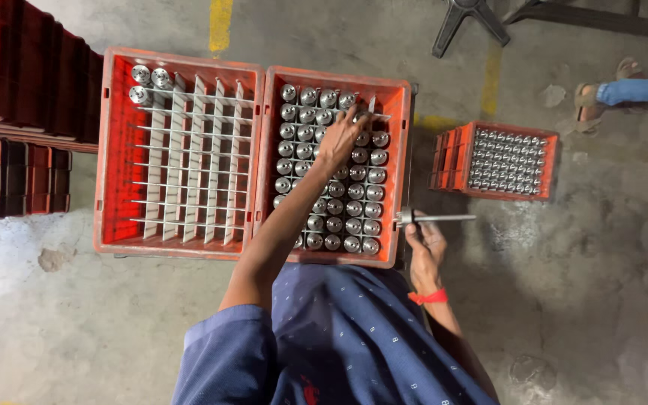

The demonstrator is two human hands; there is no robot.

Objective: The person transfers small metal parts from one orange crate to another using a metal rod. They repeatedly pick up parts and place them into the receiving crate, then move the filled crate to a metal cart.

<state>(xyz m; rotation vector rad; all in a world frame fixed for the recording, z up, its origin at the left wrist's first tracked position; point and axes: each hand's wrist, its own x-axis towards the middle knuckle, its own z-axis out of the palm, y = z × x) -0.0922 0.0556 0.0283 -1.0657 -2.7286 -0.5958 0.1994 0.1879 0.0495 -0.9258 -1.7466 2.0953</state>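
Inside right crate (397,101): metal cylinders (354,202) (left hand (341,137) reaching).

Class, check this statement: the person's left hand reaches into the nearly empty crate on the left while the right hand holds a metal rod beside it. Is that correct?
Not quite. In the head view the left hand reaches into the orange crate on the right, which is packed with metal cylinders, not the nearly empty crate on the left. The right hand does hold a metal rod beside it.
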